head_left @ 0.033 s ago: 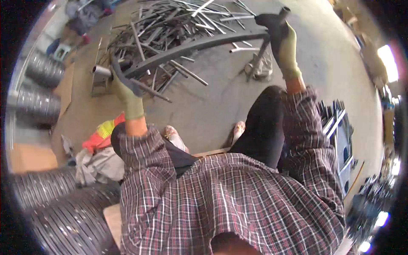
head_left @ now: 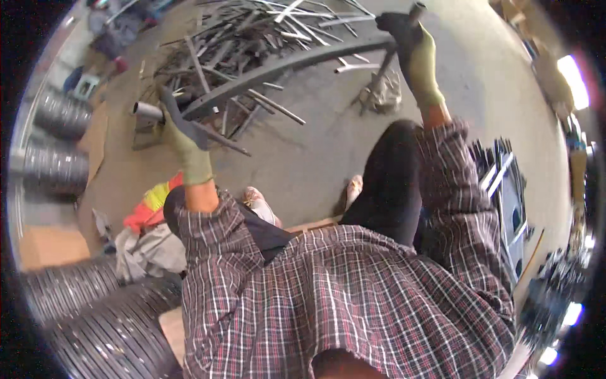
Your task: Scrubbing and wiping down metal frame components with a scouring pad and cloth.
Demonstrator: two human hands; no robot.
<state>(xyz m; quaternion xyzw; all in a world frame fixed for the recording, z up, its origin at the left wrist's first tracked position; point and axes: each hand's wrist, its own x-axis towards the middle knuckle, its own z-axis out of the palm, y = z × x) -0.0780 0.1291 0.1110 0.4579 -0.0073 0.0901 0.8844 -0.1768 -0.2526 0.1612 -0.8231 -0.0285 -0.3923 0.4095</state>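
Note:
I hold a dark metal tube frame [head_left: 293, 65] out in front of me, its long bar running left to right between my hands. My left hand [head_left: 185, 128], in a yellow-green glove with a dark coated palm, is closed round the frame's left end. A short round tube end sticks out to the left of that hand. My right hand [head_left: 411, 47], gloved the same way, grips the right end, where a crosswise tube shows above and below the fist. Beyond the frame, a pile of loose metal tubes [head_left: 243, 47] lies on the floor.
A pale bag [head_left: 382, 95] sits on the floor below the frame's right end. Stacks of dark ringed parts [head_left: 110, 331] stand at my left, near an orange and yellow cloth [head_left: 151, 205]. Dark metal frames [head_left: 505, 189] lean at my right. My shoes [head_left: 355, 188] are on the floor.
The whole view has shifted slightly, with the pile and the frame a little higher and further left in the picture. Both hands keep the same hold.

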